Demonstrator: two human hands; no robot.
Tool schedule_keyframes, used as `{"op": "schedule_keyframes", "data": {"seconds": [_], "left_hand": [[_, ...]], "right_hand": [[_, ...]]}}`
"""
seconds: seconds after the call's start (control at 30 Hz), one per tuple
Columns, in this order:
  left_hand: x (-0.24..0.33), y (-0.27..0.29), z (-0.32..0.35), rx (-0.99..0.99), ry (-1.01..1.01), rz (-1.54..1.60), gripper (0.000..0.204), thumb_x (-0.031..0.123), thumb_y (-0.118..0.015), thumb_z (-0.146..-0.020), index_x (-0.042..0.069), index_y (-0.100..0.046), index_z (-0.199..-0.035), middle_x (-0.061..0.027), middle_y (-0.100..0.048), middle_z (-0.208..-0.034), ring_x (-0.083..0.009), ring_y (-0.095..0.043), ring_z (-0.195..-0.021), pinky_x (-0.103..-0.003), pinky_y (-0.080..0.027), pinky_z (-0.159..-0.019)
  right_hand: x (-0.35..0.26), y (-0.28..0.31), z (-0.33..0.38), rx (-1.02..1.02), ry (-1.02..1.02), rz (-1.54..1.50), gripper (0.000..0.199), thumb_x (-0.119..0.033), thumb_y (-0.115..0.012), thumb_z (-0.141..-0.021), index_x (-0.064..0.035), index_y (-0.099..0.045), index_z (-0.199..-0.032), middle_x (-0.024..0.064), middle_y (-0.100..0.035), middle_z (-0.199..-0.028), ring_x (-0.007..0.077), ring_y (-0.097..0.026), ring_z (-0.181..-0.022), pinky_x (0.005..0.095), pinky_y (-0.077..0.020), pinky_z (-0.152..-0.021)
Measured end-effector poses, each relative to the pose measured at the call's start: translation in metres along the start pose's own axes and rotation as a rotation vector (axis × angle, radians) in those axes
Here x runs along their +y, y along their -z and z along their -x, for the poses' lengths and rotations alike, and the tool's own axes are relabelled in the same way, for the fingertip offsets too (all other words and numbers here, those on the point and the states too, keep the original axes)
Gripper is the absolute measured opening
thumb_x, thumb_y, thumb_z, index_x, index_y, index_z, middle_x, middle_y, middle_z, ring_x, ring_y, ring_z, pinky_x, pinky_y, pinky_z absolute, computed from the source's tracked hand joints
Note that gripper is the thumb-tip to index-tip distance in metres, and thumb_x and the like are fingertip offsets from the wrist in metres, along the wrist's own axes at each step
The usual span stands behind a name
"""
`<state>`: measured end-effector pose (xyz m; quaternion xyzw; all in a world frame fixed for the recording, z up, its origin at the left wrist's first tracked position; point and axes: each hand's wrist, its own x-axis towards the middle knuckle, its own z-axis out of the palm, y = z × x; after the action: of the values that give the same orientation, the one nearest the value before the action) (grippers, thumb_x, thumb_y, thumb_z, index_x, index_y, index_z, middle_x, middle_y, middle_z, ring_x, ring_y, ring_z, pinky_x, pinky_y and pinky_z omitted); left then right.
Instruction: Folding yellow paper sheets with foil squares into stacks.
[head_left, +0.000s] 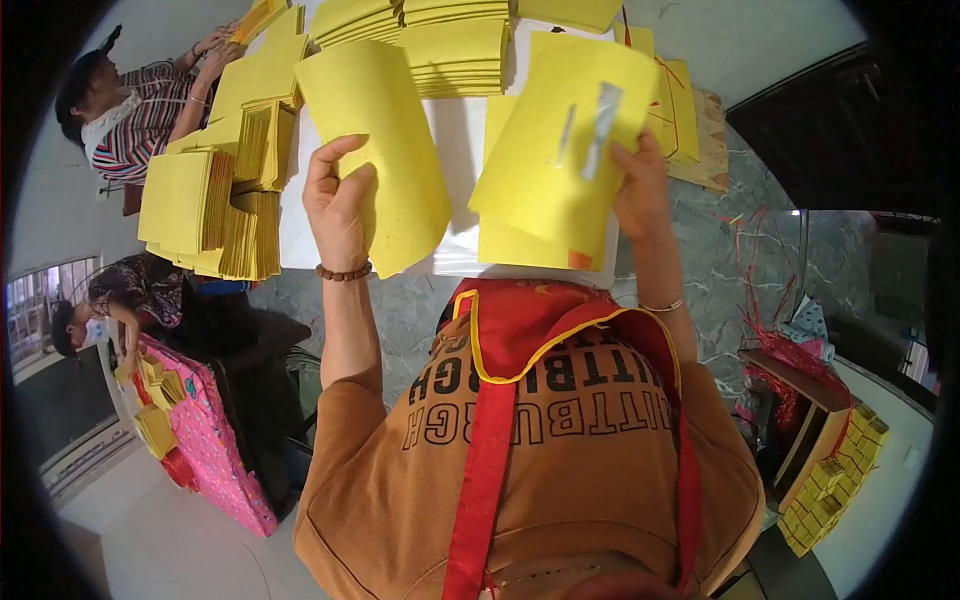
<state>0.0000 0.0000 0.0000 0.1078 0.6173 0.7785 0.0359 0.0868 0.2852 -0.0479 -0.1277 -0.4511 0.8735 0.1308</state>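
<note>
A plain yellow sheet (375, 150) is pinched along its lower left edge in the grip of the left hand (338, 205), while the right hand (640, 185) grips a second yellow sheet with silver foil strips (565, 140) by its right edge. Both are held above the white worktop (460, 150). Beyond the grips lie stacks of yellow paper (215, 205); a striped-shirted person (130, 115) works far left.

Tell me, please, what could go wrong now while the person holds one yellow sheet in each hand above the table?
1. The left hand pinches its yellow sheet only at the lower edge, so the sheet may bend or slip.
2. The right hand grips the silver-marked sheet at one side; it could crease.
3. The side stacks stand close to the table edge and could be knocked off.
</note>
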Motion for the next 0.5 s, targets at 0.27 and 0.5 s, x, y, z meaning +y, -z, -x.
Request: {"op": "schedule_keyframes", "data": {"seconds": [0.27,0.5], "left_hand": [[0.018,0.026,0.008,0.25,-0.23,0.01,0.024,-0.009,-0.05,-0.077,-0.001,-0.054,-0.099,-0.0083,-0.055,-0.1,-0.0103,-0.053,-0.077,-0.02,-0.044,-0.066],[0.019,0.027,0.015,0.347,-0.231,0.039,0.022,-0.008,-0.05,-0.078,-0.002,-0.054,-0.099,-0.0093,-0.055,-0.101,-0.0121,-0.053,-0.086,-0.021,-0.045,-0.073]], "right_hand": [[-0.041,0.057,0.0,0.169,0.184,-0.277,0.042,-0.004,-0.029,-0.092,-0.0056,-0.025,-0.134,0.0126,-0.032,-0.136,0.0256,-0.034,-0.124,0.0402,-0.0304,-0.103],[-0.038,0.087,0.003,0.204,0.235,-0.365,0.039,-0.003,-0.031,-0.091,-0.0028,-0.028,-0.131,0.0138,-0.034,-0.134,0.0281,-0.034,-0.124,0.0424,-0.0291,-0.103]]}}
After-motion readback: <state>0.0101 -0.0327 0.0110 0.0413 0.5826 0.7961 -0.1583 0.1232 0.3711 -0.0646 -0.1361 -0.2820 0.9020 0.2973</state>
